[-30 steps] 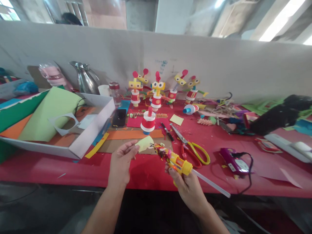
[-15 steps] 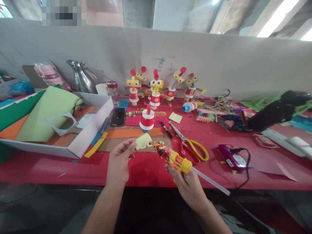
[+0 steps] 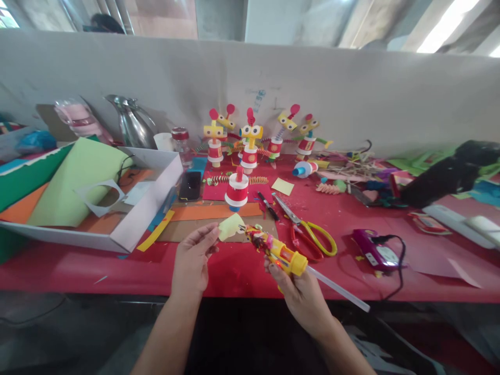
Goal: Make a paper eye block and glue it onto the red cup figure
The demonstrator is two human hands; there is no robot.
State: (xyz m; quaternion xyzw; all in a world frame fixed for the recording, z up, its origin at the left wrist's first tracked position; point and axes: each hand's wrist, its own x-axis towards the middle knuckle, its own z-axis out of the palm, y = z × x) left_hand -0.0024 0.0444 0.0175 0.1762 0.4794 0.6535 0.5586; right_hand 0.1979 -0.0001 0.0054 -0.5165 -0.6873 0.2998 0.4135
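Head view, left hand: raised, fingertips pinched on a small curved pale-yellow paper piece.
Right hand: fingers wrapped round a yellow plastic glue gun, tip beside the paper piece.
Surface: red-covered table below.
Room: whitish partition wall behind.

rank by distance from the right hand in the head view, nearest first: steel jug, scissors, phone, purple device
From the right hand:
1. Scissors: just beyond it
2. Purple device: to its right
3. Phone: beyond, left
4. Steel jug: far back, left
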